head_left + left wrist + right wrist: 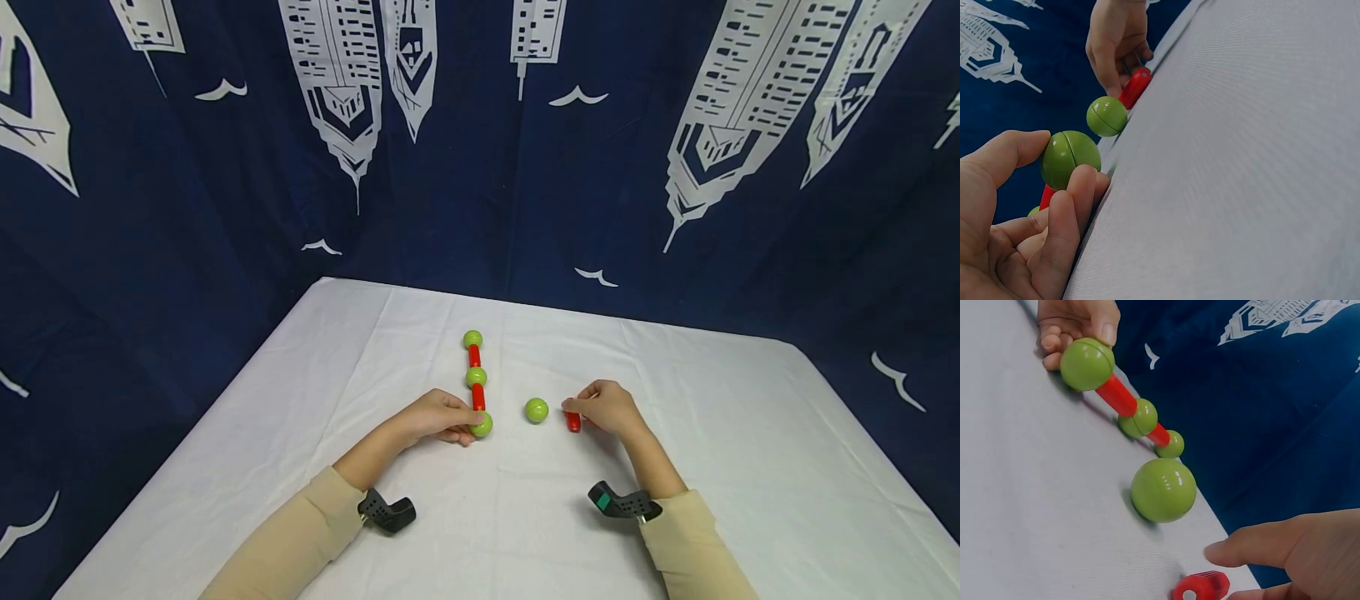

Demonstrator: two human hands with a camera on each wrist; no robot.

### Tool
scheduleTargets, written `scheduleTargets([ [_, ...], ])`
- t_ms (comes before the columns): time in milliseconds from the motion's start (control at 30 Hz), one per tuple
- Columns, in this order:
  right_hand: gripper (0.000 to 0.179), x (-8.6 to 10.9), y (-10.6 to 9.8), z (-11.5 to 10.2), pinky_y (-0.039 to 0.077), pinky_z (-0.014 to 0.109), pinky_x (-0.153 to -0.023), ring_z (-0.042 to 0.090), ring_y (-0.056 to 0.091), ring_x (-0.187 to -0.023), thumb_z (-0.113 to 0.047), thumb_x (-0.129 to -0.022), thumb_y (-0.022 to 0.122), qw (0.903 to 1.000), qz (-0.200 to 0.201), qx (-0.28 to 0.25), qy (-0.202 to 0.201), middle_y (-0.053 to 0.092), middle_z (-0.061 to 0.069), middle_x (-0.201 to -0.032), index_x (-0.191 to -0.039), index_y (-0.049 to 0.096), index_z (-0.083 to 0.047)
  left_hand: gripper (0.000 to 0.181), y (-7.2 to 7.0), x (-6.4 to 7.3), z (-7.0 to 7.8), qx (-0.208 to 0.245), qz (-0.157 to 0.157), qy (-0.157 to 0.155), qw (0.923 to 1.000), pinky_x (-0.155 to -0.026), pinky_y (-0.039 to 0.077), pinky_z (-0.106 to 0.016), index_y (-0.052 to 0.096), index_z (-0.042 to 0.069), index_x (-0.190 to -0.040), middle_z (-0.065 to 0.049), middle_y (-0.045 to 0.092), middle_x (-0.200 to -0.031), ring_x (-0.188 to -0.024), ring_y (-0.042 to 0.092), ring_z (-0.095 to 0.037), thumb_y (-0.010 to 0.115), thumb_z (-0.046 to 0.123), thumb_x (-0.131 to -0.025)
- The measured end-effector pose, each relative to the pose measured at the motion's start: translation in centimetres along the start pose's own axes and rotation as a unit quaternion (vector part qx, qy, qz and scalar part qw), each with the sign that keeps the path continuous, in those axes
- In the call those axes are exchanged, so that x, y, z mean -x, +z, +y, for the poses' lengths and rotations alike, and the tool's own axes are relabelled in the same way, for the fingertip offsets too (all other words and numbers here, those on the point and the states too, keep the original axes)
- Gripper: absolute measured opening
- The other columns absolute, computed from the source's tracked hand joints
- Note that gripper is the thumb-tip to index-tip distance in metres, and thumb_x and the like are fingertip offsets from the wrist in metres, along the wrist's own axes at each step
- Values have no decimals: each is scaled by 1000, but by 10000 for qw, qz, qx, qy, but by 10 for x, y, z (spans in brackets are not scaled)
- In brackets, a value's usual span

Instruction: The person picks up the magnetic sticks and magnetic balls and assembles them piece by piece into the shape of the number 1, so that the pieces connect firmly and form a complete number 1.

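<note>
Green balls and red rods form a straight chain on the table. My left hand (pixel 438 415) pinches the green ball (pixel 1063 156) at its near end between thumb and fingers. Up the chain come a red rod (pixel 478 397), a middle green ball (pixel 476 377), another red rod (pixel 474 356) and the far green ball (pixel 472 338). Right of the chain lies a loose green ball (pixel 1164 490). A loose red rod (pixel 1200 586) lies beside it, its round end hole showing. My right hand (pixel 611 408) is over this rod; in the right wrist view the thumb stands apart from it.
A white cloth (pixel 420 525) covers the table. Behind its far edge hangs a dark blue curtain (pixel 465 225) with white building and bird prints. Black wrist cameras sit on the left wrist (pixel 386 511) and the right wrist (pixel 625 502).
</note>
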State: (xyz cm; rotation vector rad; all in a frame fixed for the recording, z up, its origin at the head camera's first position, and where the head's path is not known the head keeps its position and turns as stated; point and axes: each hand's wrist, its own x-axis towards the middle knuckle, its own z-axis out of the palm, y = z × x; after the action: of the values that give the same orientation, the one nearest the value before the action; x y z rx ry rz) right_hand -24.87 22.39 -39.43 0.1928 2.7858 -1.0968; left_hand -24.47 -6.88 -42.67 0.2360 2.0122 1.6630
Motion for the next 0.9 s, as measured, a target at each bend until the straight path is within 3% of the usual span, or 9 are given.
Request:
scheduleTargets([
  [333, 34, -2, 6, 1, 46, 23, -51, 14, 55, -58, -21, -81, 77, 9999, -97, 99, 74, 59, 8, -77, -96, 59, 2, 25, 0, 0, 0, 36, -31, -6, 10000, -55, 49, -12, 72, -1, -87, -4, 66, -64, -58, 62, -5, 74, 24, -88],
  [600, 27, 0, 7, 1, 49, 24, -55, 18, 56, -69, -19, -82, 70, 9989, -108, 416, -178, 59, 12, -85, -94, 59, 3, 25, 0, -1, -1, 52, -72, 47, 9999, -54, 49, -12, 72, -2, -89, -4, 66, -64, -58, 62, -5, 74, 23, -88],
  [900, 27, 3, 4, -6, 51, 25, -54, 16, 57, -66, -16, -84, 68, 9990, -152, -189, -374, 60, 10, -83, -99, 59, 4, 25, 0, -1, 0, -34, -25, 45, 10000, -54, 49, -12, 72, -1, -88, -3, 66, -64, -58, 62, -5, 74, 24, -88],
])
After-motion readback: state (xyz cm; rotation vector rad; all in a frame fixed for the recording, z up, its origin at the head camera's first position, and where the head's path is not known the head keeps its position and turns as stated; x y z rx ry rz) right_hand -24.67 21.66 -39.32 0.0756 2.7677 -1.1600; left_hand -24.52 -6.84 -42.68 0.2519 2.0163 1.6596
